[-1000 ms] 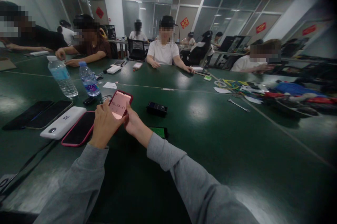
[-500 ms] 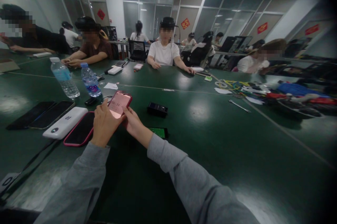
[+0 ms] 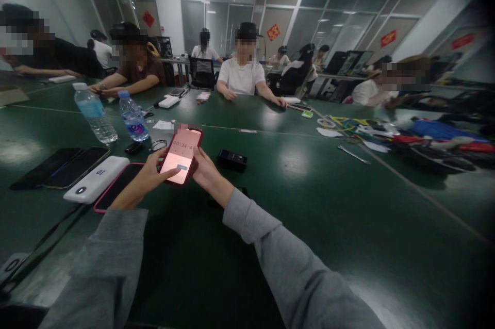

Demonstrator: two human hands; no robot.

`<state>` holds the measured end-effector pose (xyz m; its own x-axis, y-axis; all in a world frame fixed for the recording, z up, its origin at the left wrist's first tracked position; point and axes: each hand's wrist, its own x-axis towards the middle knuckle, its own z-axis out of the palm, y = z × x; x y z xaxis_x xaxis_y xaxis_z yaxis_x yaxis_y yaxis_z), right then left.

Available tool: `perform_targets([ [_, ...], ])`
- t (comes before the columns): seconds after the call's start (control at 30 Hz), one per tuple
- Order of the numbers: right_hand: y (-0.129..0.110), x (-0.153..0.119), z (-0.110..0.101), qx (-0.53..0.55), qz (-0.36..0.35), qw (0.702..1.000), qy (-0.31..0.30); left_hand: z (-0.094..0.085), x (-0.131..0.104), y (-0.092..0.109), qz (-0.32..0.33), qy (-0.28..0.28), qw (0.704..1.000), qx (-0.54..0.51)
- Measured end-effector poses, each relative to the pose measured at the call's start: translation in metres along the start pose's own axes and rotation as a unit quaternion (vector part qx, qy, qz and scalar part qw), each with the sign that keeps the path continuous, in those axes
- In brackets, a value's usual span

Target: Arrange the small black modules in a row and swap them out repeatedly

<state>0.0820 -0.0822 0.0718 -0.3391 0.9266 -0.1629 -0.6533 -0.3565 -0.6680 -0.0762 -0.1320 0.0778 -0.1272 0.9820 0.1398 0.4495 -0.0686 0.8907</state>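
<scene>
A smartphone in a dark red case is held up over the green table, tilted, its pinkish lit screen showing a timer with digits like 00:34. My left hand grips its left edge, the thumb lying over the lower screen near a small blue button. On the right edge, my right hand is closed round the case; some of its fingers are hidden behind the phone. Beneath my left forearm lies a second phone with a pink rim. A dark phone is partly covered by my right wrist.
Left of my hands lie a white power bank, a black phone and two water bottles. A black box-like device sits beyond my right hand. Farther right are a wrench and tangled cables. Several people sit around.
The phone has come nearer and to the right, showing more of its screen. My left hand has dropped lower along it, its thumb now over the screen. The right hand shifted slightly right.
</scene>
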Motion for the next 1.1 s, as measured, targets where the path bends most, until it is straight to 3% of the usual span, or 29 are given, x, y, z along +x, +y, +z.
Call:
perform_targets([
  [0.23, 0.004, -0.002, -0.001, -0.008, 0.012, 1.000, -0.019, 0.008, 0.004, -0.009, 0.047, 0.059, 0.996, 0.053],
  [0.53, -0.001, -0.004, 0.000, -0.016, 0.003, 0.999, -0.028, 0.021, -0.007, 0.005, 0.090, 0.078, 0.974, 0.190],
  [0.67, 0.001, -0.006, 0.001, -0.018, -0.013, 0.999, -0.048, 0.033, -0.009, 0.003, 0.080, 0.121, 0.961, 0.237],
  [0.8, 0.002, -0.007, 0.001, -0.025, -0.025, 0.997, -0.070, 0.039, -0.012, 0.002, 0.079, 0.129, 0.957, 0.247],
  [1.1, -0.011, -0.007, 0.005, -0.042, -0.015, 0.988, -0.146, 0.043, -0.022, 0.020, 0.092, 0.195, 0.935, 0.281],
])
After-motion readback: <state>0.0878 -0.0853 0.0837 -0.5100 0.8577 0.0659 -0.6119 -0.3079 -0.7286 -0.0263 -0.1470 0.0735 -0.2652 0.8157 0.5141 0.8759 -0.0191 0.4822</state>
